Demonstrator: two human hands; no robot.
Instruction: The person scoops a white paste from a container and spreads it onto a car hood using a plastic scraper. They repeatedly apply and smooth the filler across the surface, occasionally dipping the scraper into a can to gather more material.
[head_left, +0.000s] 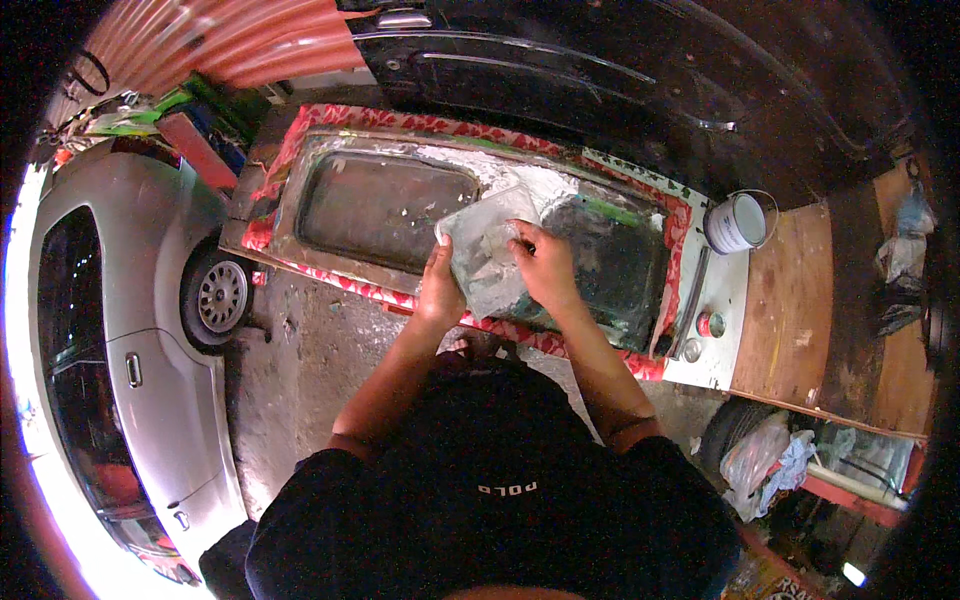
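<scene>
My left hand grips the edge of a flat greyish sheet, its thumb lying on top. Pale smears mark the sheet's surface. Over the sheet's right part, my right hand has its fingers pinched together; whatever they hold is too small or hidden to make out. Beneath both hands lies a worn metal panel with two recessed sections, resembling a vehicle door panel. White filler-like paste is spread along its far middle edge. Red-and-white patterned covering shows around the panel.
Right of the panel stand a paint can with a wire handle and a small red tin. A wooden board extends farther right. At left is a silver car; a dark vehicle body lies beyond the bench.
</scene>
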